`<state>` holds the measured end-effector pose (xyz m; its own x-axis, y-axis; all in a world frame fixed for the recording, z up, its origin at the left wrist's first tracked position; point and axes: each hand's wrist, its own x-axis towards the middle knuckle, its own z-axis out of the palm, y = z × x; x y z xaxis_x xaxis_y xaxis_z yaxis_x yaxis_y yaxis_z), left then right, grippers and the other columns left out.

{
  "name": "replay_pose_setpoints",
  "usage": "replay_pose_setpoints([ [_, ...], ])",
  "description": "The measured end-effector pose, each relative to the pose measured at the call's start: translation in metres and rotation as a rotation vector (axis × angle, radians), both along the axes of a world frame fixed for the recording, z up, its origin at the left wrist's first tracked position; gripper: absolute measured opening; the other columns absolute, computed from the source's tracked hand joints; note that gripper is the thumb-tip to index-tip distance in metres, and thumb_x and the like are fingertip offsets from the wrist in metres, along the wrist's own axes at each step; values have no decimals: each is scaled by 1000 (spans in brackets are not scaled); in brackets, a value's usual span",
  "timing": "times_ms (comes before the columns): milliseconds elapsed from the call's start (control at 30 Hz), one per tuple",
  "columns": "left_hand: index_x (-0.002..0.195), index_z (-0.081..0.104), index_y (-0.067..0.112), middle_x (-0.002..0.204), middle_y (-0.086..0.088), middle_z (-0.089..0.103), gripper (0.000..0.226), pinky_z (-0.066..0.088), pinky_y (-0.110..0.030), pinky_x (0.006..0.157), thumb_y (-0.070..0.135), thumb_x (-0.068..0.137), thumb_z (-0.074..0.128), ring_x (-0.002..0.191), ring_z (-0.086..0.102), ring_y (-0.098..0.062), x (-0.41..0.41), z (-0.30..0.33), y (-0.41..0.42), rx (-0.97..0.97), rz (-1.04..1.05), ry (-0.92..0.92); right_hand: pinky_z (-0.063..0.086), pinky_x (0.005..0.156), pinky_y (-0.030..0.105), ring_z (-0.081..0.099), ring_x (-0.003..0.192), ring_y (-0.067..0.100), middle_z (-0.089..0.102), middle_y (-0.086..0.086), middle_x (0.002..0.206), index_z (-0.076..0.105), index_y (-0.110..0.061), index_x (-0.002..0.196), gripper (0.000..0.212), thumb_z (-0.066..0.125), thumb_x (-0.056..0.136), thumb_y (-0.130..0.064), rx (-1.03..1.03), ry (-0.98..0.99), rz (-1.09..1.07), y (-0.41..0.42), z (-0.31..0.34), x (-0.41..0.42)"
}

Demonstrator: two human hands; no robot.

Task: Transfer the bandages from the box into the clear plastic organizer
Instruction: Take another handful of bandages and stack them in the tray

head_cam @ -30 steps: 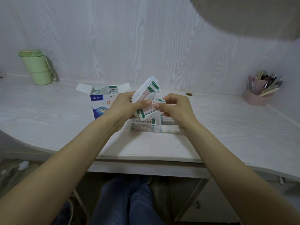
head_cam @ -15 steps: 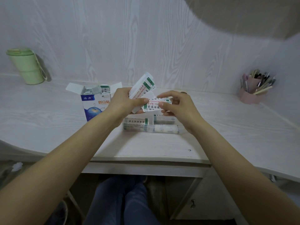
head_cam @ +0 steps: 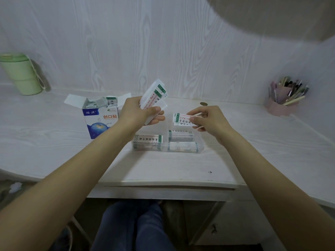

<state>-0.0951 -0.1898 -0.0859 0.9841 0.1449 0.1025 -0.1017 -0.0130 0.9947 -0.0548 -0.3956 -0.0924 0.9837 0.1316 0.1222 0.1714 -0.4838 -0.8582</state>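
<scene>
Bandages (head_cam: 153, 96) in flat white paper wrappers with green end bands stood fanned in the left hand (head_cam: 139, 113) at the centre of the frame, thumb and curled fingers clamped around the bundle's lower end. Just to its right, the right hand (head_cam: 210, 119) pinched a smaller, thin stack of wrappers (head_cam: 182, 120) between thumb and fingertips, level and apart from the left bundle. Below both hands sat the clear plastic organizer (head_cam: 198, 148), a shallow rectangular tray whose compartments already held neat stacks of wrappers (print facing up). Left of centre stood the box (head_cam: 101, 122), glossy blue-and-white cardboard, flaps splayed, more wrappers jumbled inside. All rested on a pale wood-grain desk (head_cam: 54, 138). A green lidded cup (head_cam: 20, 74) occupied the upper left; a pink pen holder (head_cam: 282, 102) bristling with pens sat at the right.
</scene>
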Motion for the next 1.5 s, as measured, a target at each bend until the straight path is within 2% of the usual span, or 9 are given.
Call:
replay_pose_setpoints([
  [167,118,55,4,87,-16,69,33,59,-25,67,0,87,63,69,72,-17,8,-1,-5,-16,-18,-3,38,44,6,59,61,10,65,3,75,73,-11,91,11,66,85,-6,-288,-26,10,8,-10,17],
  [333,117,56,3,85,-14,70,32,58,-22,65,0,86,64,70,72,-17,14,-4,-5,-16,-11,5,54,74,33,65,81,22,67,4,82,71,-18,82,6,70,82,-12,-547,-35,58,19,-17,26],
  [533,117,55,3,86,-16,69,32,58,-23,66,0,86,63,71,72,-17,16,-6,-4,-21,-28,9,48,68,29,63,89,23,70,4,96,74,-19,95,12,67,85,-14,-779,-102,69,28,-19,27],
  [767,119,55,0,87,-17,70,35,58,-23,66,0,86,64,73,72,-19,14,-4,-4,-15,-44,1,56,81,39,65,91,25,70,9,99,74,-15,96,16,64,85,-7,-792,-79,113,35,-14,28],
  [1033,119,56,1,86,-16,71,34,59,-24,67,1,85,65,76,72,-21,12,-4,-3,-16,-58,3,50,69,31,63,88,25,68,5,98,71,-17,98,13,65,86,-16,-880,-116,70,40,-14,24],
  [1133,112,57,4,84,-15,72,29,58,-24,67,0,84,65,77,72,-22,11,-5,-2,-44,-91,21,50,72,30,64,86,18,70,1,94,72,-19,98,14,68,85,-23,-642,-152,46,33,-7,22],
  [1267,103,61,9,86,-13,74,24,59,-27,71,1,81,68,81,72,-24,9,-7,-2,-68,-163,72,52,67,19,68,80,8,73,-1,89,70,-19,100,18,72,82,-21,167,64,167,27,9,7],
  [1400,100,62,12,88,-11,74,18,57,-23,65,8,83,66,82,72,-23,5,-6,-8,-57,-257,89,47,57,18,63,61,5,69,-3,71,69,-13,86,7,73,81,-11,219,80,142,31,7,4],
  [1500,107,60,9,96,-13,72,20,59,-24,65,12,88,62,82,72,-27,7,-5,-8,-93,-220,89,48,55,16,59,52,4,65,4,70,68,-5,94,14,71,81,-3,292,115,94,28,5,6],
])
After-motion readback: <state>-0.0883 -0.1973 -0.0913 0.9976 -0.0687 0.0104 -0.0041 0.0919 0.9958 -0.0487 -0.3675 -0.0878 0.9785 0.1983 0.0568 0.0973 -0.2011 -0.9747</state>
